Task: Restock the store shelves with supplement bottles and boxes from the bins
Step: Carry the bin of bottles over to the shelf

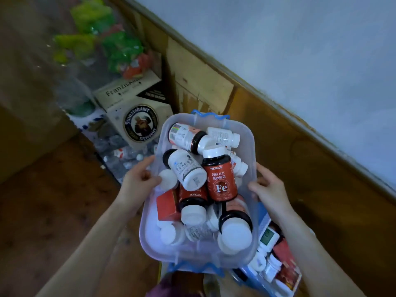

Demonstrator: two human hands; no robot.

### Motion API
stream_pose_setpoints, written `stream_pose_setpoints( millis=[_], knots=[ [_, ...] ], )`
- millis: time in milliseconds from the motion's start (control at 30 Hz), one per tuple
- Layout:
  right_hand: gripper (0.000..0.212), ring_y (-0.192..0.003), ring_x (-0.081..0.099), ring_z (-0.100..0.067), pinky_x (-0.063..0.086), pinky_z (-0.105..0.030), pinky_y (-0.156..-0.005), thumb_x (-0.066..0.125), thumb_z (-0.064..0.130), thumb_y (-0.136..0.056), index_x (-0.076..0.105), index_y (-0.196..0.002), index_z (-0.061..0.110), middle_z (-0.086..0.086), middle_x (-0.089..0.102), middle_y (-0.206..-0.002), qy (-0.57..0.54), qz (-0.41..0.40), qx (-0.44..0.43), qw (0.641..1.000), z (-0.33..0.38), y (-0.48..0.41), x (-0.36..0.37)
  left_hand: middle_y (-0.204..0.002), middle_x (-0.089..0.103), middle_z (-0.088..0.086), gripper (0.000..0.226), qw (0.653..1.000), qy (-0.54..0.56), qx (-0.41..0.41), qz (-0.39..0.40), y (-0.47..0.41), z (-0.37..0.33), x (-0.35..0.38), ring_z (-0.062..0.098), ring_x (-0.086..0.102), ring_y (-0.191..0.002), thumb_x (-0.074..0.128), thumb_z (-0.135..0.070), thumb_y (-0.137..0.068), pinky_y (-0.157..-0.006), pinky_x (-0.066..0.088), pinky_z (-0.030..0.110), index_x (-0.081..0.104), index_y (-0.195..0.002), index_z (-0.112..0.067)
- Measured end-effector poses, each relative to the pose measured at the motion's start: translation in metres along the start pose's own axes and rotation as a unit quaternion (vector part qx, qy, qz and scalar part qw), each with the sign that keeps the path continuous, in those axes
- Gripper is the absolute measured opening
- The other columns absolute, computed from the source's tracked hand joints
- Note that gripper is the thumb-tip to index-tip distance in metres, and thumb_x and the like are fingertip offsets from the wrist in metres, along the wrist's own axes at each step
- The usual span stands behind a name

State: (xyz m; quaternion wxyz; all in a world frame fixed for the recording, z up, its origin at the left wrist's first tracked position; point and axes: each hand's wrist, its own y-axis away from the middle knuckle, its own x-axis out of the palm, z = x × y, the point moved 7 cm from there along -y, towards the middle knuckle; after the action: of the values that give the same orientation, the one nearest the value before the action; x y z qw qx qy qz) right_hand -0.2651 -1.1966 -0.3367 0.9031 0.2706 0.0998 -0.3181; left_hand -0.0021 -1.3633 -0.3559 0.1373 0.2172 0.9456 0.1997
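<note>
Two hands (139, 179) (270, 189) round bottle-filled bin (249, 142)

Clear plastic bin (250, 133) heaped with tumbled supplement bottles (220, 179).

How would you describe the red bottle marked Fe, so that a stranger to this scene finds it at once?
The left hand and right hand hold a clear plastic bin. Near its middle, uppermost, lies the red Fe bottle, white cap pointing away. Only it shows a large white Fe in a circle.
</note>
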Motion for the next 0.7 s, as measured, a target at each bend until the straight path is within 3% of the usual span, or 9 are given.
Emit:
stream_pose_setpoints(
  millis=[67,200,367,467,533,567,633,700],
  knots=[
    [0.061,-0.065,0.059,-0.010,0.049,-0.024,-0.057,0.055,-0.006,-0.077,0.051,-0.127,0.030,-0.001,0.066,-0.078,0.016,0.022,-0.029,0.999,0.016,0.012,-0.008,-0.100,0.062,0.031,0.058,0.999,0.021,0.020,-0.026,0.032,-0.011,-0.003,0.030,0.060,-0.085,0.060,0.009,-0.080,-0.086,0.049,0.058,0.054,-0.129,-0.021],
    [0.059,-0.065,0.057,0.000,0.051,-0.019,-0.061,0.055,-0.007,-0.078,0.051,-0.128,0.024,0.012,0.061,-0.081,0.030,0.084,-0.093,0.992,0.047,0.038,-0.023,-0.069,0.071,-0.005,0.055,0.990,0.070,0.057,-0.109,0.114,-0.029,-0.004,0.013,0.066,-0.065,0.057,0.017,-0.079,-0.059,0.055,0.026,0.061,-0.109,-0.030],
    [0.057,-0.078,0.062,-0.012,0.054,-0.034,-0.073,0.057,-0.010,-0.077,0.054,-0.127,0.019,-0.008,0.066,-0.095,0.029,0.167,-0.142,0.975,0.080,0.085,-0.033,-0.063,0.064,0.006,0.055,0.972,0.096,0.074,-0.201,0.221,-0.029,-0.002,0.026,0.061,-0.064,0.060,0.012,-0.077,-0.063,0.052,0.035,0.064,-0.111,-0.031],
    [0.050,-0.093,0.063,-0.032,0.049,-0.054,-0.089,0.056,-0.012,-0.078,0.062,-0.108,0.028,-0.012,0.067,-0.101,0.021,0.211,-0.153,0.965,0.088,0.120,-0.033,-0.060,0.059,0.005,0.054,0.956,0.114,0.065,-0.261,0.286,-0.021,0.002,0.023,0.059,-0.064,0.061,0.012,-0.077,-0.059,0.051,0.028,0.063,-0.113,-0.028],
    [0.049,-0.093,0.060,-0.047,0.045,-0.062,-0.088,0.057,-0.012,-0.078,0.064,-0.098,0.031,-0.011,0.069,-0.095,0.022,0.257,-0.167,0.952,0.085,0.144,-0.029,-0.057,0.057,0.001,0.053,0.946,0.123,0.057,-0.293,0.327,-0.010,0.007,0.016,0.059,-0.059,0.061,0.010,-0.077,-0.052,0.048,0.021,0.063,-0.116,-0.026],
    [0.048,-0.090,0.060,-0.048,0.048,-0.060,-0.085,0.057,-0.012,-0.078,0.065,-0.101,0.029,-0.011,0.070,-0.091,0.025,0.278,-0.172,0.945,0.081,0.155,-0.026,-0.056,0.058,0.000,0.052,0.941,0.131,0.051,-0.309,0.348,-0.003,0.009,0.013,0.060,-0.057,0.062,0.010,-0.077,-0.050,0.047,0.018,0.062,-0.117,-0.025],
    [0.049,-0.065,0.064,-0.027,0.055,-0.036,-0.063,0.055,-0.012,-0.077,0.063,-0.113,0.021,-0.008,0.069,-0.079,0.036,0.320,-0.181,0.929,0.071,0.179,-0.020,-0.056,0.057,0.000,0.049,0.927,0.149,0.036,-0.342,0.389,0.013,0.018,0.008,0.059,-0.051,0.063,0.008,-0.078,-0.045,0.045,0.016,0.060,-0.117,-0.023],
    [0.051,-0.044,0.048,-0.008,0.038,-0.018,-0.041,0.054,-0.012,-0.076,0.060,-0.118,0.018,-0.009,0.064,-0.073,0.056,0.351,-0.203,0.912,0.058,0.205,-0.017,-0.053,0.055,-0.002,0.049,0.915,0.152,0.023,-0.374,0.431,0.032,0.029,0.004,0.055,-0.046,0.064,0.006,-0.079,-0.042,0.042,0.015,0.059,-0.119,-0.021]
  ],
)
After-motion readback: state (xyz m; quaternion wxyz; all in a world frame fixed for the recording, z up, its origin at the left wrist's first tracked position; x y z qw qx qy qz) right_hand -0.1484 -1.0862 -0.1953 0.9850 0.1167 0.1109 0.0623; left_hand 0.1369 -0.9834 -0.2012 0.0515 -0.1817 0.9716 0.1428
